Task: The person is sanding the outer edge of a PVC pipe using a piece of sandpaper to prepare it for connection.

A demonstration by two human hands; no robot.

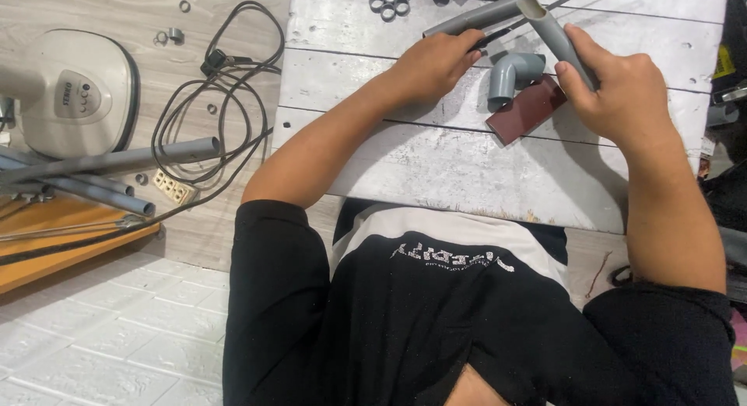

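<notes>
Grey plastic is what both hands are working with, and going left to right it begins far off to the left of the left hand, where a cream fan base (74,91) is sitting on the wooden floor beside a tangle of black cable (210,118) and a bundle of long grey pipes (117,163) lying over an orange board (54,246). Nearer in, the left hand (432,63) is resting on the white plank table (467,172), its fingers curled down around the lower end of a grey pipe (478,18) and pinning it against the boards; a thin dark tool, too hidden to identify, seems to be poking out under the fingertips. Between the two hands a grey elbow fitting (513,75) is standing just beside a dark red flat block (529,108). The right hand (622,94) is closing around a second short pipe (554,34), thumb on top, lifting its open end to meet the first pipe. Beyond the hands, several small grey rings (389,0) are lying in a cluster.

Judging by looks, these pipe pieces are light, stiff and hollow, smooth enough to be rolling or slipping under a loose grip, so gripping around the middle of the barrel, away from the open ends, is looking safest
</notes>
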